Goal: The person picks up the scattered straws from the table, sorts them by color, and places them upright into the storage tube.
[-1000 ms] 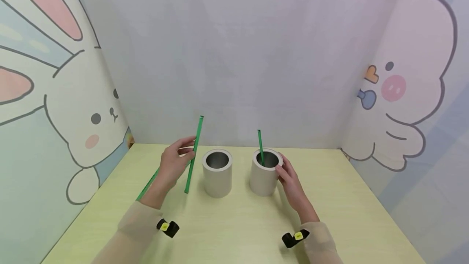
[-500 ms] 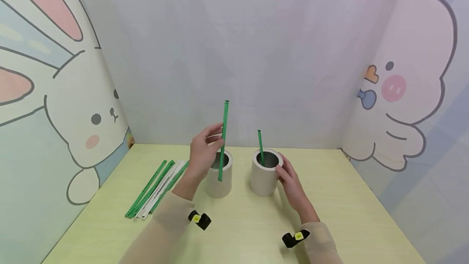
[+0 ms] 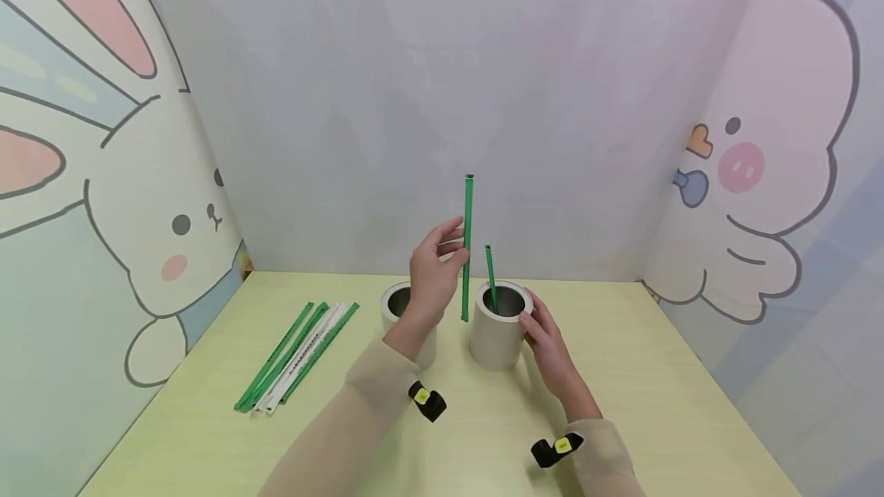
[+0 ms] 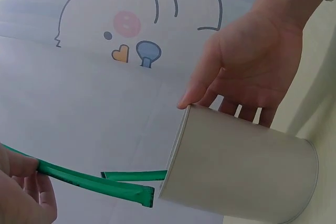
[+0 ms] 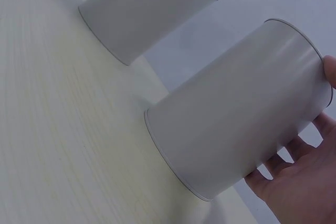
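Observation:
My left hand [image 3: 433,271] pinches a green wrapped straw [image 3: 467,244] between thumb and fingers, upright in the head view. In the left wrist view the lower end of this straw [image 4: 100,183] is just off the rim of the right-hand cup [image 4: 241,166]. My right hand [image 3: 550,343] holds that off-white cup [image 3: 495,340] from the right, thumb at its rim and fingers along its side. Another green wrapped straw [image 3: 491,274] leans inside it, its lower part hidden. The other off-white cup [image 3: 427,347] is partly covered by my left hand and wrist.
Several green and white wrapped straws [image 3: 297,359] lie side by side on the left of the pale wooden table [image 3: 663,405]. A white cloth wall [image 3: 442,98] rises along the back edge, with cartoon-printed panels on both sides.
My left hand has carried the green straw rightward and up, past the left cup to beside the right one. The straws on the table came into view. The right hand stays in place.

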The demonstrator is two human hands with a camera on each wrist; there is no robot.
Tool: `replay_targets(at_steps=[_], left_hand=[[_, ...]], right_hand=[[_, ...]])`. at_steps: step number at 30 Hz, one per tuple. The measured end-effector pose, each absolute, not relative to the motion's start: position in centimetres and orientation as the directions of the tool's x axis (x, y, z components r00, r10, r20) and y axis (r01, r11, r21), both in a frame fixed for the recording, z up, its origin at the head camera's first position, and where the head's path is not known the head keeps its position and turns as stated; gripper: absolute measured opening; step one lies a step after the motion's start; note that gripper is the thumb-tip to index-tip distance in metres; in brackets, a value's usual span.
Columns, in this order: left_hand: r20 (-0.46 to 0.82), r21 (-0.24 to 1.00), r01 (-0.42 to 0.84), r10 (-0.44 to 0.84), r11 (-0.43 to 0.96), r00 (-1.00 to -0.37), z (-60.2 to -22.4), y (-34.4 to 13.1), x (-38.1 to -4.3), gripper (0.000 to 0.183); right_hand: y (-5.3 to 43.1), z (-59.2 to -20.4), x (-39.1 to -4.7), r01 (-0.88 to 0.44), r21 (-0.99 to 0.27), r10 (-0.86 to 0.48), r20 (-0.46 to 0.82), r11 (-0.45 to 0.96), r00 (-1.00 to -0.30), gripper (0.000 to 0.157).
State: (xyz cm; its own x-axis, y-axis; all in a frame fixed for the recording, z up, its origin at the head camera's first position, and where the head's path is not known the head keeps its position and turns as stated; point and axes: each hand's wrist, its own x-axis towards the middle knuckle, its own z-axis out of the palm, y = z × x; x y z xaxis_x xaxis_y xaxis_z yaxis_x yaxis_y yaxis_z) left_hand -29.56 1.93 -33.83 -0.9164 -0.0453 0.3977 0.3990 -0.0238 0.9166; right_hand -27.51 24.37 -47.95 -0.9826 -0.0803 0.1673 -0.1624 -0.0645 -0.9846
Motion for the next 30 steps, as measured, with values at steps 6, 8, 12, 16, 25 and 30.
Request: replay_targets(at_steps=[6, 8, 12, 16, 25, 30], left_hand=[[0.430, 0.900, 0.432, -0.045, -0.062, -0.902, -33.7, 3.4, -30.6, 0.051], [0.433, 0.896, 0.436, -0.055, -0.085, -0.900, -33.8, 3.9, -30.9, 0.051], [0.437, 0.889, 0.443, -0.074, -0.117, -0.896, -34.0, 4.8, -31.2, 0.049], [0.447, 0.886, 0.453, -0.076, -0.099, -0.891, -34.5, 5.6, -31.4, 0.048], [0.421, 0.901, 0.428, -0.087, -0.078, -0.903, -36.5, 6.6, -31.8, 0.047], [0.377, 0.923, 0.382, -0.073, -0.055, -0.923, -38.1, 7.0, -31.9, 0.048]], right_hand=[[24.4, -48.0, -27.5, -0.160, -0.985, -0.081, 0.165, -0.063, -0.983, 0.061], [24.4, -48.0, -27.5, -0.158, -0.985, -0.084, 0.164, -0.069, -0.983, 0.061], [24.4, -48.1, -27.4, -0.150, -0.986, -0.079, 0.155, -0.069, -0.985, 0.062], [24.3, -48.0, -27.4, -0.149, -0.986, -0.072, 0.154, -0.070, -0.985, 0.062], [24.4, -48.0, -27.6, -0.153, -0.987, -0.077, 0.157, -0.053, -0.985, 0.061], [24.5, -48.0, -27.6, -0.156, -0.987, -0.080, 0.159, -0.048, -0.984, 0.061]])
